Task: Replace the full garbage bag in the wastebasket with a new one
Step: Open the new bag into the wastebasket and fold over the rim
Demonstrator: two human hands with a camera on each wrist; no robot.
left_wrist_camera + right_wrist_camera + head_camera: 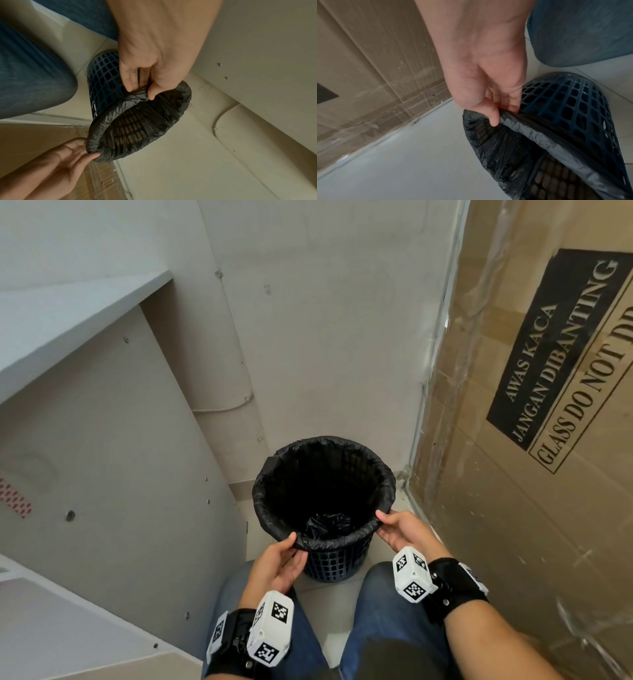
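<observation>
Nearest the head camera, two knees in blue jeans [387,611] are bending over the pale tiled floor [329,604], and both wrists are wearing black straps with white marker-printed camera blocks [412,577].

Just beyond them, the left hand [279,565] is pinching the near left rim of the black plastic garbage bag [385,474], thumb over the folded edge and fingers [127,77] tucked under it against the mesh. The right hand [399,530] is clamping the near right rim in the same way, thumb on top of the fold, fingers [511,102] curling beneath it.

The bag is lining a round dark blue plastic lattice wastebasket [334,565], its edge folded down over the whole rim. The wastebasket is standing upright on the floor, its long axis vertical and its mouth opening straight up toward the head camera. At the bottom of the liner a crumpled wad of black plastic [329,525] is lying.

The wastebasket is sitting in the floor's far corner, near the white wall [325,320] behind it. To the left a white cabinet side panel [113,440] is rising beside it; to the right a large film-wrapped brown cardboard carton [513,508] printed "GLASS DO NOT DROP" (partly cut off) is leaning close by.
</observation>
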